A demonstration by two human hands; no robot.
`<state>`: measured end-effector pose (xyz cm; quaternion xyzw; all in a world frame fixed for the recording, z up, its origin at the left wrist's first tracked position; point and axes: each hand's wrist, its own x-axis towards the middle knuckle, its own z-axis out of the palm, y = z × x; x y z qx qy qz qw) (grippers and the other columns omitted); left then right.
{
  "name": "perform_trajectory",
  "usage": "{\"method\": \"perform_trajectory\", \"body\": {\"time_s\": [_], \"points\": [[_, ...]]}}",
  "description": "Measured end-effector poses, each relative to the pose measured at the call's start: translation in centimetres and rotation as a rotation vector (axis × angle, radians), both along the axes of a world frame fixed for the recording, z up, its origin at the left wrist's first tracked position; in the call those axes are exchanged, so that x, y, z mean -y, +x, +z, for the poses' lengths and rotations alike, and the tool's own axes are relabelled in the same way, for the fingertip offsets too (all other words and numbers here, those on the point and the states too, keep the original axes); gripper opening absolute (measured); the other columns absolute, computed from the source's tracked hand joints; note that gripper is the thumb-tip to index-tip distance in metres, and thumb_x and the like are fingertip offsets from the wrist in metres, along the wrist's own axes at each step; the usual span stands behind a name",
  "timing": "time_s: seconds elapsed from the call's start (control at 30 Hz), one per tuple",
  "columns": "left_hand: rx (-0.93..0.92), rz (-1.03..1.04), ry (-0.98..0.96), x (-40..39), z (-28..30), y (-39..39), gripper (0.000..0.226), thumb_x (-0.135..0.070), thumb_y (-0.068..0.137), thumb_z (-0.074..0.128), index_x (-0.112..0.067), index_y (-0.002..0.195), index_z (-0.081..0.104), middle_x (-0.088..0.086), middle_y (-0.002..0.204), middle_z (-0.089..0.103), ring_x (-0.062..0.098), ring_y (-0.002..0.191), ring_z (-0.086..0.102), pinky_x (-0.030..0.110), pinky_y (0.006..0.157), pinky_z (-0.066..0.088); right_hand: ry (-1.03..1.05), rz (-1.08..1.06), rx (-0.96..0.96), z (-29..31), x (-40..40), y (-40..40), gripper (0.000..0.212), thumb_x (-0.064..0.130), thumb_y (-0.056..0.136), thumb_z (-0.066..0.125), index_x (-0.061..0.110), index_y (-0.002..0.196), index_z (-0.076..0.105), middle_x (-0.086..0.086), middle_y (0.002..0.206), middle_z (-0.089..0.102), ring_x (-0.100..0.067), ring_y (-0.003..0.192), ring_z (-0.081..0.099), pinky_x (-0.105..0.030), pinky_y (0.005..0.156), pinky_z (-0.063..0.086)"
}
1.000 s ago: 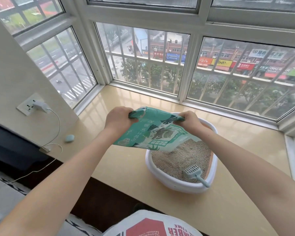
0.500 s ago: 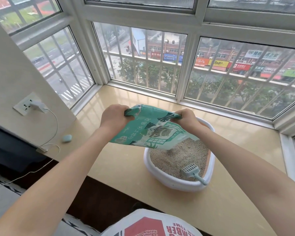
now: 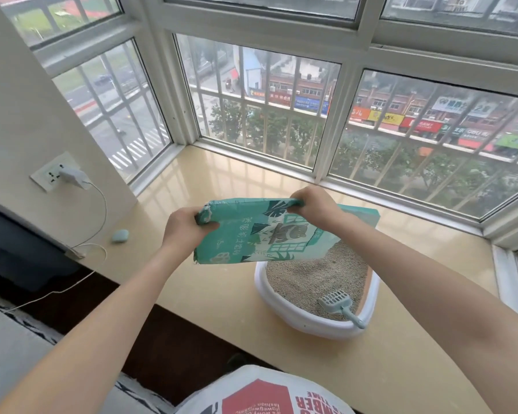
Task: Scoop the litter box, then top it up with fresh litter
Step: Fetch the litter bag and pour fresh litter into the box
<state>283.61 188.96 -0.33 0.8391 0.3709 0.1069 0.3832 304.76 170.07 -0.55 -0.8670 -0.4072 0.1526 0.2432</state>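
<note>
I hold a teal printed litter bag tipped over the white litter box on the beige window ledge. My left hand grips the bag's near left corner and my right hand grips its top edge, farther back. The box is filled with pale grey-beige litter. A light blue slotted scoop lies in the litter at the near right, its handle resting on the rim. The bag covers the box's far left part, and I cannot make out its mouth.
The ledge is bounded by barred windows behind and to the right. A small teal oval object lies at the ledge's left, near a wall socket with a white charger and its cable. A dark gap lies below the ledge's front edge.
Both hands have lifted the bag a little and stretched it flatter over the box. The litter box and scoop have not moved.
</note>
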Motion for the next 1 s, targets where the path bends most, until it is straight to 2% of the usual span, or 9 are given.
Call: {"method": "perform_trajectory", "body": {"time_s": [0.13,0.23,0.33,0.5,0.6,0.7,0.77,0.9,1.0], "points": [[0.048,-0.03,-0.126,0.0,-0.4,-1.2,0.02,-0.013,0.075,0.075,-0.024,0.089,0.068,-0.004,0.086,0.069,0.014,0.078,0.06,0.017,0.059,0.044,-0.084,0.064,0.068,0.4,-1.1,-0.7,0.009,0.016,0.087,0.069,0.01,0.083,0.073,0.0,0.073,0.065,-0.019,0.068,0.058,-0.028,0.066,0.046],[0.062,-0.092,-0.108,-0.1,-0.1,-1.8,0.04,-0.02,0.07,0.08,-0.032,0.103,0.062,-0.015,0.094,0.064,0.0,0.085,0.059,0.011,0.065,0.043,-0.206,0.15,0.173,0.7,-2.0,-1.2,0.012,0.017,0.089,0.066,0.009,0.081,0.071,-0.002,0.074,0.067,-0.022,0.072,0.062,-0.035,0.07,0.053],[0.111,-0.11,-0.054,0.0,0.7,-1.8,0.045,-0.027,0.068,0.081,-0.033,0.108,0.061,-0.018,0.098,0.064,-0.006,0.095,0.057,0.011,0.074,0.043,-0.291,0.209,0.266,1.0,-2.9,-1.7,0.012,0.017,0.091,0.062,0.01,0.084,0.07,-0.003,0.077,0.068,-0.025,0.075,0.062,-0.029,0.064,0.047],[-0.044,-0.312,0.265,1.2,1.9,0.6,0.049,-0.034,0.075,0.074,-0.023,0.12,0.058,-0.009,0.117,0.06,0.011,0.108,0.056,0.03,0.089,0.046,-0.39,0.267,0.376,1.6,-3.8,-2.7,0.016,0.016,0.093,0.056,0.015,0.078,0.061,-0.001,0.075,0.061,-0.024,0.073,0.059,-0.027,0.062,0.041],[-0.204,-0.443,0.39,3.0,1.8,3.5,0.053,-0.041,0.08,0.068,-0.021,0.126,0.053,-0.003,0.12,0.058,0.019,0.109,0.056,0.032,0.084,0.045,-0.42,0.279,0.395,2.0,-4.0,-3.3,0.018,0.016,0.094,0.054,0.019,0.076,0.053,0.001,0.073,0.055,-0.022,0.071,0.053,-0.027,0.062,0.035],[-0.322,-0.498,0.452,4.3,1.1,5.7,0.032,-0.036,0.087,0.06,-0.014,0.11,0.057,0.004,0.104,0.062,0.026,0.097,0.058,0.031,0.066,0.039,-0.428,0.279,0.379,2.1,-3.9,-3.8,0.018,0.016,0.094,0.053,0.017,0.076,0.051,0.0,0.074,0.053,-0.024,0.072,0.051,-0.028,0.062,0.037],[-0.336,-0.484,0.437,4.6,0.6,6.2,0.022,-0.03,0.094,0.051,-0.01,0.096,0.059,0.007,0.093,0.062,0.028,0.088,0.057,0.031,0.061,0.034,-0.413,0.272,0.349,1.9,-3.4,-3.9,0.017,0.017,0.093,0.054,0.016,0.076,0.051,-0.001,0.073,0.052,-0.024,0.072,0.05,-0.029,0.062,0.037],[-0.269,-0.463,0.422,4.2,-0.4,5.7,0.026,-0.026,0.097,0.048,-0.011,0.076,0.054,0.006,0.075,0.055,0.026,0.071,0.048,0.032,0.055,0.028,-0.356,0.198,0.256,1.7,-1.4,-3.0,0.011,0.021,0.09,0.059,0.016,0.08,0.058,-0.004,0.077,0.058,-0.025,0.077,0.053,-0.032,0.065,0.045],[-0.2,-0.428,0.364,3.2,-1.3,4.3,0.03,-0.024,0.097,0.048,-0.007,0.072,0.053,0.005,0.068,0.053,0.027,0.066,0.047,0.033,0.053,0.027,-0.394,0.128,0.281,1.9,1.1,-1.3,0.014,0.024,0.088,0.061,0.013,0.096,0.066,-0.004,0.089,0.065,-0.026,0.088,0.059,-0.031,0.066,0.043]]}}
